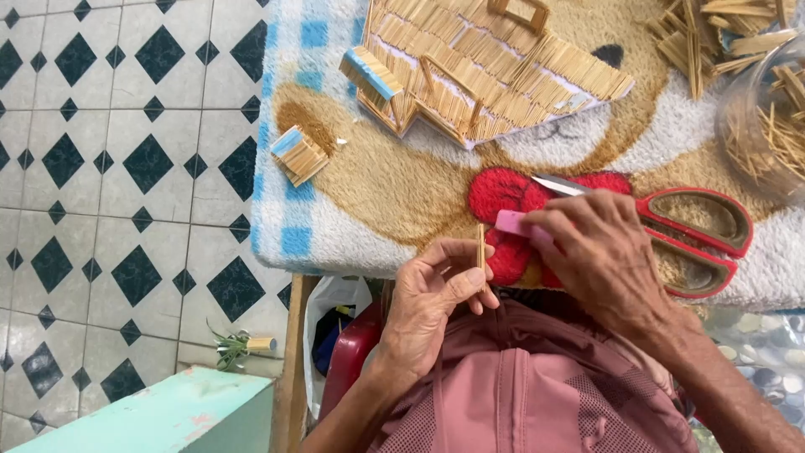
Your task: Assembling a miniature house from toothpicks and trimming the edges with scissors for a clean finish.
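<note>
left hand (432,298) pinching stick (480,245), right hand (599,252) gripping cutter (513,223)

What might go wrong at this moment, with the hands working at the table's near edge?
The left hand pinches a thin wooden stick upright; it might snap or slip. The right hand presses a small pink block beside the red-handled scissors, whose blade tip points toward it, so a nick is possible. The small bundle of cut sticks lies near the table's side edge and might get knocked off.
</note>
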